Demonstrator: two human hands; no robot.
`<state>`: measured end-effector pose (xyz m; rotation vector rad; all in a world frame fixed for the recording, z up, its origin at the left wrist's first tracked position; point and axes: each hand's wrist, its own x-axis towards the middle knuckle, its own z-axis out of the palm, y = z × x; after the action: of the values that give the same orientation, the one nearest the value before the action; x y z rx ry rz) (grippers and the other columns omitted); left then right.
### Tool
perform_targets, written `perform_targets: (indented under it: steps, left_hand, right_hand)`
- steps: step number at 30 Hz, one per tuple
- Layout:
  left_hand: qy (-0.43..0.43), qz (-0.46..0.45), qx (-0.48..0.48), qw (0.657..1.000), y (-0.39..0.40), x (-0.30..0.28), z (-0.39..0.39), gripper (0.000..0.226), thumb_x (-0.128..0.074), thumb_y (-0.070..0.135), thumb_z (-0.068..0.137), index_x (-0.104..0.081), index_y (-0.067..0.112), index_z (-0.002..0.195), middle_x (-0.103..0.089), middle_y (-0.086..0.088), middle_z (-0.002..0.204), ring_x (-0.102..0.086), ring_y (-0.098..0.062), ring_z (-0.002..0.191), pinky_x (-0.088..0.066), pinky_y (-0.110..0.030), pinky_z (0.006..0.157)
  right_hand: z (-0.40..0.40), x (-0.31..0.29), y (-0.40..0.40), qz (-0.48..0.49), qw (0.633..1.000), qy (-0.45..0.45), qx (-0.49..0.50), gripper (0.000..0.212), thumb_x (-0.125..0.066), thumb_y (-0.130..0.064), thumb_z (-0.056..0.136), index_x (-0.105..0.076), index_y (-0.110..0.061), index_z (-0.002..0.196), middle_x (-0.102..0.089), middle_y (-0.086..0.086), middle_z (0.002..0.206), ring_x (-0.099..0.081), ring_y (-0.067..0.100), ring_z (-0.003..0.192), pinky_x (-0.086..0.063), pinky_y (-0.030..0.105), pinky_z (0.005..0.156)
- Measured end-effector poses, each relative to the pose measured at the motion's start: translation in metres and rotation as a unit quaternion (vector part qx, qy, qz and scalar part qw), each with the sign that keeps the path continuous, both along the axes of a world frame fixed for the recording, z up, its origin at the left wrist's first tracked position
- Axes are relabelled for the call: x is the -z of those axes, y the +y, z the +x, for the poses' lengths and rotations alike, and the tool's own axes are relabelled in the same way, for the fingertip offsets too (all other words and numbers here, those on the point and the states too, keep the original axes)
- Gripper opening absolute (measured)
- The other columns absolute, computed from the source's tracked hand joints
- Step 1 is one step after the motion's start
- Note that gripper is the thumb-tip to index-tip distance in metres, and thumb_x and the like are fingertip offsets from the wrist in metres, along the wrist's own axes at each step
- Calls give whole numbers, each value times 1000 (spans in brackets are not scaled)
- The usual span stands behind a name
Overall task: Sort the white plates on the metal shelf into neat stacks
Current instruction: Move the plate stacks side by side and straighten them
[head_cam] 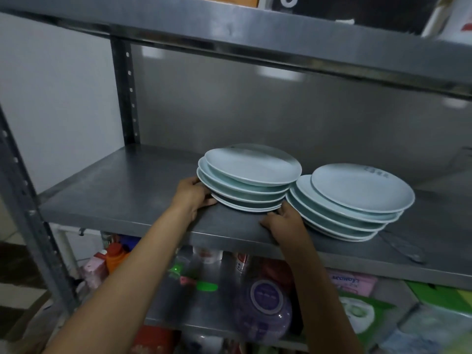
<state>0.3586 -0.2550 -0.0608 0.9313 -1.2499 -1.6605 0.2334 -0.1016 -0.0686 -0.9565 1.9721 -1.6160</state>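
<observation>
Two uneven stacks of white plates stand on the metal shelf [122, 190]. The left stack [251, 167] holds several plates shifted off-centre from one another. My left hand [192, 194] grips the left rim of its lowest plates, thumb on top. My right hand [283, 221] holds the same stack's lower right edge, fingers curled under the rim. The right stack [357, 187] also has several plates, slid askew, and neither hand touches it.
A metal utensil [406, 249] lies on the shelf front right of the right stack. An upper shelf [255, 29] hangs overhead. The shelf below holds bottles, a purple bowl [265, 307] and packets. The steel upright [33, 213] stands at left.
</observation>
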Motion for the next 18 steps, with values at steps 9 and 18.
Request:
perform_targets:
  steps: [9,18]
  left_hand:
    - [-7,18,-16,1000,-2,-3,20,20,-56,-17,82,-68,-5,93,-69,-14,79,-68,-25,70,-60,-33,61]
    - [-20,24,-18,999,-4,2,69,13,-64,-10,82,-71,-1,88,-71,-20,88,-70,-30,80,-60,-37,70]
  right_hand:
    - [5,-5,5,15,993,-119,-7,28,-51,16,73,-61,1,94,-61,28,115,-58,43,111,-50,38,79]
    - [33,0,16,-26,971,-211,-106,37,-48,19,84,-58,3,117,-64,20,121,-65,25,98,-54,28,69]
